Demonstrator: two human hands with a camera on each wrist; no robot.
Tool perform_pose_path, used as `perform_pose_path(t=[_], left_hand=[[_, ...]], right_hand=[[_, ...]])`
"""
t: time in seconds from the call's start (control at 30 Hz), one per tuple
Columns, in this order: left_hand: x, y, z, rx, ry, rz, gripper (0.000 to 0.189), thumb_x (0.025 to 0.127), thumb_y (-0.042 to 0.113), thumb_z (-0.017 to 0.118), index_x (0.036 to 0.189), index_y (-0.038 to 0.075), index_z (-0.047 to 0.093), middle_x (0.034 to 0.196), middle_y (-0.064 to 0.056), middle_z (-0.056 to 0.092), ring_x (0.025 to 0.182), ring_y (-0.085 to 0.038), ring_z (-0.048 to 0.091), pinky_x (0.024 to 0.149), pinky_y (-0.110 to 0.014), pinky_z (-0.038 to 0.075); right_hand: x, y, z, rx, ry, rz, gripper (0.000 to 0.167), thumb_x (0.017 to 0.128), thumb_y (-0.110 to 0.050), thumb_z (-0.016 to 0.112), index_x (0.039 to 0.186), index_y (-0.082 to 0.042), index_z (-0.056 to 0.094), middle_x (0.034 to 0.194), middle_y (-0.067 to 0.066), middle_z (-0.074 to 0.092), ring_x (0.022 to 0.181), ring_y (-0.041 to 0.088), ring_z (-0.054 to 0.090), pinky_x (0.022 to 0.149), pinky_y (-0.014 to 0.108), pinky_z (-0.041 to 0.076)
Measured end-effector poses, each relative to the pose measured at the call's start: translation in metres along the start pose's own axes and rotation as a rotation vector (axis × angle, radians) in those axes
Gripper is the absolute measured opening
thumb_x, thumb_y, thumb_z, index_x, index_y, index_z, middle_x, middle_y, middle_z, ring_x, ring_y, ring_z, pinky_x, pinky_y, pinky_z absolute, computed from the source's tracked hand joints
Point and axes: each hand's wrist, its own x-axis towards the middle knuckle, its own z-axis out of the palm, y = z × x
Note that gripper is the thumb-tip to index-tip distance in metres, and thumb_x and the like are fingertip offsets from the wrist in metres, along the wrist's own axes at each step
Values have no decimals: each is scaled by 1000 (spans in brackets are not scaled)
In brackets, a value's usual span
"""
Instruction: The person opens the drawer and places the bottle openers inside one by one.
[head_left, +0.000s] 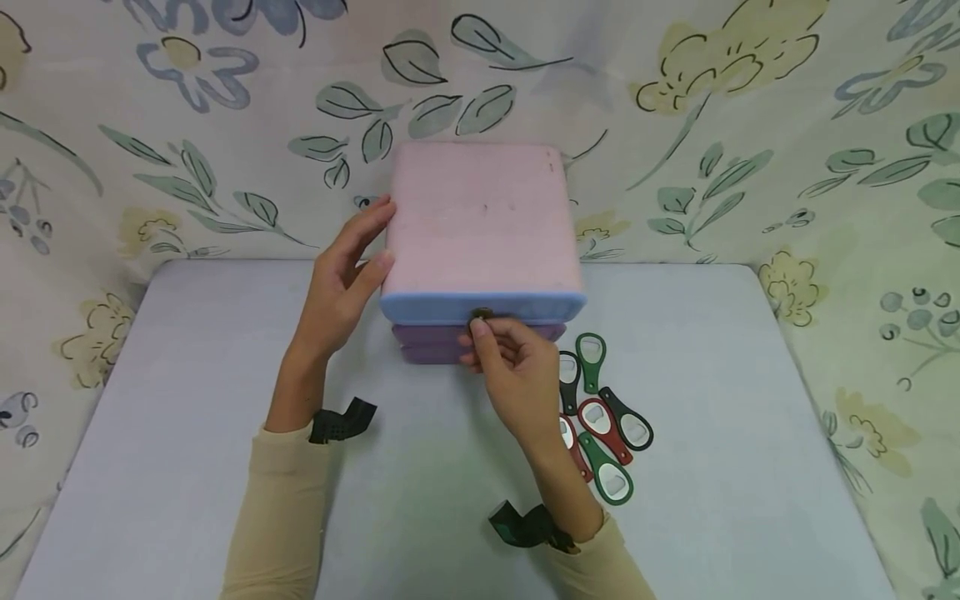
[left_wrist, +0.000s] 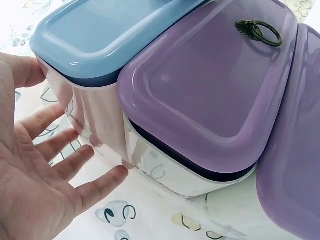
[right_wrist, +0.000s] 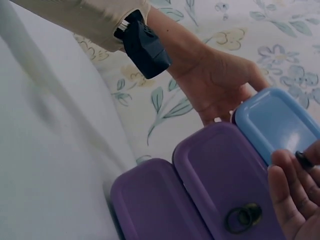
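Observation:
A small drawer cabinet with a pink top (head_left: 483,217) stands at the back of the table, one blue drawer front (head_left: 420,309) above purple drawer fronts (left_wrist: 200,85). My left hand (head_left: 335,292) rests against the cabinet's left side, its fingers fairly straight and spread. With thumb and fingers my right hand (head_left: 521,375) pinches the dark metal ring pull (head_left: 481,314) on the blue front. A thin dark gap shows behind the blue front in the left wrist view. Another ring pull (right_wrist: 243,217) hangs on the middle purple front.
Several bottle openers, green (head_left: 592,360), black (head_left: 630,422) and red (head_left: 603,429), lie in a cluster on the white table (head_left: 720,433) beside my right forearm. Floral cloth (head_left: 480,67) hangs right behind the cabinet. A black strap device (head_left: 342,421) sits on each wrist.

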Motion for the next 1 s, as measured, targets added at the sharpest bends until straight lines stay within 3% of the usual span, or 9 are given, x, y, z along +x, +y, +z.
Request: perform_pose_path(t=[0.17, 0.5, 1.0], left_hand=[[-1, 1, 0, 17, 9, 13, 55, 103, 11, 55, 158, 12, 51, 170, -1, 42, 158, -24, 40, 123, -48, 46], [-3, -2, 0, -51, 1, 38, 55, 103, 9, 56, 157, 9, 50, 170, -4, 42, 157, -26, 42, 118, -28, 48], [0, 1, 0, -15, -6, 22, 57, 102, 8, 56, 158, 10, 49, 169, 1, 42, 156, -25, 43, 125, -44, 44]], right_hand=[[-1, 0, 0, 20, 0, -20, 19, 103, -11, 68, 101, 6, 74, 89, 23, 79, 70, 11, 76, 67, 30, 67], [-7, 1, -2, 28, -2, -17, 18, 104, -9, 66, 98, 8, 71, 86, 27, 76, 68, 13, 75, 67, 30, 66], [-24, 0, -5, 39, -1, 14, 16, 103, -4, 63, 96, 8, 71, 82, 25, 74, 69, 10, 73, 70, 29, 67]])
